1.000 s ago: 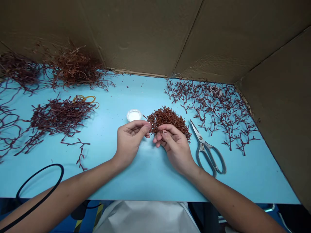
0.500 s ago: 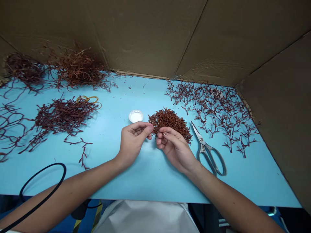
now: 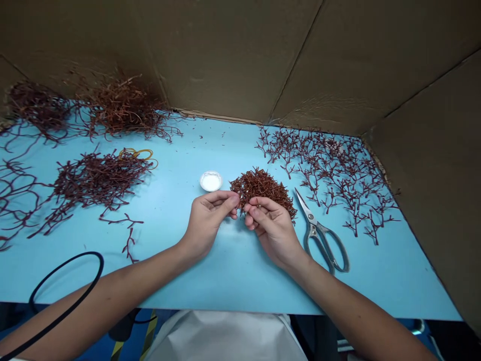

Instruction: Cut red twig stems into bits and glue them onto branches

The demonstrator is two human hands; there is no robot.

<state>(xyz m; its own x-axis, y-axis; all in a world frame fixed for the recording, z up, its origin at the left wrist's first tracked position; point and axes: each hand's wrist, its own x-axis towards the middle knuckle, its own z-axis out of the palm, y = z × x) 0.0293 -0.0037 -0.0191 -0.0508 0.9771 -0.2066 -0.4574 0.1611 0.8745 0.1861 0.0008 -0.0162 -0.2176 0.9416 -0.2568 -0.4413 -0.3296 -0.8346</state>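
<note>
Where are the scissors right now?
In the head view, the metal scissors lie on the blue tabletop, just right of the person's right hand and the small reddish pile, below the spread-out red branches.

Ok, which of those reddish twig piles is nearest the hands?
The compact heap of short, fine twigs just beyond the left hand and right hand; the other piles are longer branches, lying farther out.

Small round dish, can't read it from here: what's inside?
A white substance fills the round dish; its floor is covered, and what the substance is cannot be told.
</note>
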